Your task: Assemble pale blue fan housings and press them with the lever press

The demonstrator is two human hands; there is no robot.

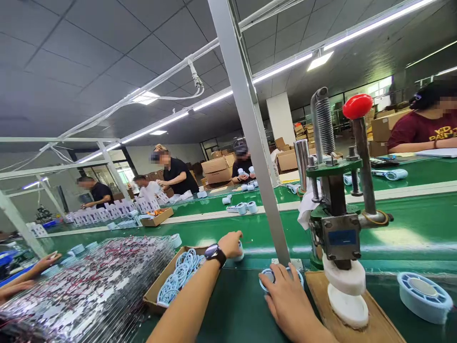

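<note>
My left hand point(231, 244), with a black watch on its wrist, reaches forward to the green conveyor belt point(410, 224) and closes round a small light-blue round part point(240, 255). My right hand point(287, 300) rests on the green table with its fingers curled over another light-blue ring-shaped part point(268, 278), just left of a hand press point(339, 209). The press has a red knob point(357, 105), a spring and white round dies above a wooden board point(378, 324).
A cardboard tray point(157, 290) of several blue rings lies beside a pile of bagged parts point(89, 286). A blue fan-like housing point(424, 296) sits at right. A grey post point(257, 143) rises ahead. Other people work along the belt; someone's hands point(39, 267) show at left.
</note>
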